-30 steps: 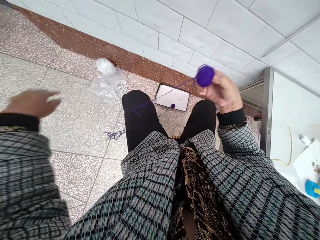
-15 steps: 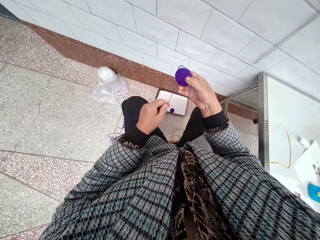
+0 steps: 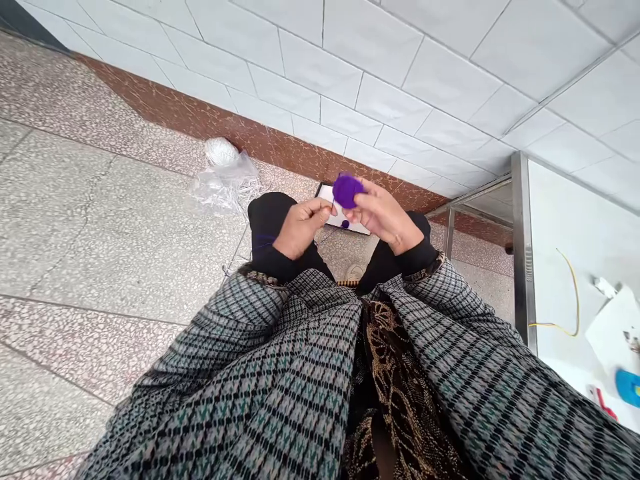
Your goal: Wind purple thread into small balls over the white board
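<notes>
A purple ball of yarn (image 3: 347,191), slightly blurred, is gripped in the fingers of my right hand (image 3: 384,215). Close to its left, my left hand (image 3: 301,227) pinches the purple yarn strand (image 3: 333,202) that runs to the ball. More of the loose purple yarn (image 3: 265,240) trails over my left knee towards the floor. Below my hands lies a shallow white tray with a dark rim (image 3: 325,193), partly hidden by them. A small dark purple ball (image 3: 345,225) rests in it.
On the floor to the left, a ball of white yarn (image 3: 221,152) sits by a clear plastic bag (image 3: 223,181) with white strands. A tiled wall (image 3: 340,120) stands ahead. To the right is a white-topped table (image 3: 555,227) with a yellow wire (image 3: 576,293) and a blue object (image 3: 627,387).
My right hand has moved down and left with the purple ball, bringing it close to my left hand. The strand between them is shorter. My left hand has barely shifted.
</notes>
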Demonstrator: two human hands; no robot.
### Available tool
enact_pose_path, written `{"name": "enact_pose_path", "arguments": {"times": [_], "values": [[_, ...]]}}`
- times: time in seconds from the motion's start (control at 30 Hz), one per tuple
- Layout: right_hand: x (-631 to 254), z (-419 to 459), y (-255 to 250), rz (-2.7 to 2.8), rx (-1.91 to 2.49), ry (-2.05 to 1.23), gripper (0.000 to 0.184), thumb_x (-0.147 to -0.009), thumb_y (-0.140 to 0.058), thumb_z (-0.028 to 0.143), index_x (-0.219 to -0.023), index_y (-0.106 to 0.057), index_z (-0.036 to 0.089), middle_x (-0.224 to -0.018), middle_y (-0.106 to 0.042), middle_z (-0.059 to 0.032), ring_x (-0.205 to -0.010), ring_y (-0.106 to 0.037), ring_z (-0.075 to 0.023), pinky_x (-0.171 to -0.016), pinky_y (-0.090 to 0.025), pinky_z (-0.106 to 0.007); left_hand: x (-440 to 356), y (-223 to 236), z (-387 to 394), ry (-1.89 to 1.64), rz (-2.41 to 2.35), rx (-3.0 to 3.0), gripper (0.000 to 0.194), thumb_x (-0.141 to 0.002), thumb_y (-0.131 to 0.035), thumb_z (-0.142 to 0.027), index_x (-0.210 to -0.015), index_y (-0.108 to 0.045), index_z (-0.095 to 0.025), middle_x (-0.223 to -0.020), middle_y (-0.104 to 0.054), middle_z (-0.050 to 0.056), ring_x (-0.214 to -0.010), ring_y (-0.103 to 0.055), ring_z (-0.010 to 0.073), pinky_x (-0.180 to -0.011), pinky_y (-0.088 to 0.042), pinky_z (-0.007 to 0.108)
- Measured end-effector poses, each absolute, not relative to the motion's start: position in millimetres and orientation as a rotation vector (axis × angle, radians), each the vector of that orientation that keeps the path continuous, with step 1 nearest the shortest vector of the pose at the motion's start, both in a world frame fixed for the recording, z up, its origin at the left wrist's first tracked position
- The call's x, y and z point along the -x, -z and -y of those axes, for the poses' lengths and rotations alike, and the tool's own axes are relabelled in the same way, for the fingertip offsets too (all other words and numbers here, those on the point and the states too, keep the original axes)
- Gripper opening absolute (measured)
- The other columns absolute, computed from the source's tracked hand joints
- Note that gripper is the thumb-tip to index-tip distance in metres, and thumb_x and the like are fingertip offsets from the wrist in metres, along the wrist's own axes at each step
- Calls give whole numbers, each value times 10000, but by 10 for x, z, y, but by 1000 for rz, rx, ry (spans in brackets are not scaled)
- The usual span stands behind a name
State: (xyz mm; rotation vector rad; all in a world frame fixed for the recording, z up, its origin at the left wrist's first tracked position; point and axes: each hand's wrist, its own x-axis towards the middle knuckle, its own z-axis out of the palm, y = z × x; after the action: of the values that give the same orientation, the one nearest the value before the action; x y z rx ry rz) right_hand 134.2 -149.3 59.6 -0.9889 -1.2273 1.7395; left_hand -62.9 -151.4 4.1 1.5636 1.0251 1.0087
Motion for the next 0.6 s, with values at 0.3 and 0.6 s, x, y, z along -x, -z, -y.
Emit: {"name": "enact_pose_path", "arguments": {"times": [0.3, 0.6], "values": [[-1541, 1380, -255, 1736, 1340, -1972, 285, -731, -749, 137, -998, -655, 169, -805, -663, 14, -670, -566, -114, -568, -462, -214, 730, -106, 1528, -881, -1106, -1891, 208, -857, -635, -373, -873, -756, -206, -726, -670, 43, -636, -564, 185, -637, -429, 314], [-1159, 1230, 48, 877, 1023, -1831, 409, -816, -854, 327, -1068, -546, 231, -916, -684, 12, -763, -657, -93, -716, -600, -184, 484, 259, 1253, -1045, -942, -1247, 592, -899, -579, -779, -1100, -702, -236, -670, -492, -16, -487, -285, 100, -461, -197, 291]]}}
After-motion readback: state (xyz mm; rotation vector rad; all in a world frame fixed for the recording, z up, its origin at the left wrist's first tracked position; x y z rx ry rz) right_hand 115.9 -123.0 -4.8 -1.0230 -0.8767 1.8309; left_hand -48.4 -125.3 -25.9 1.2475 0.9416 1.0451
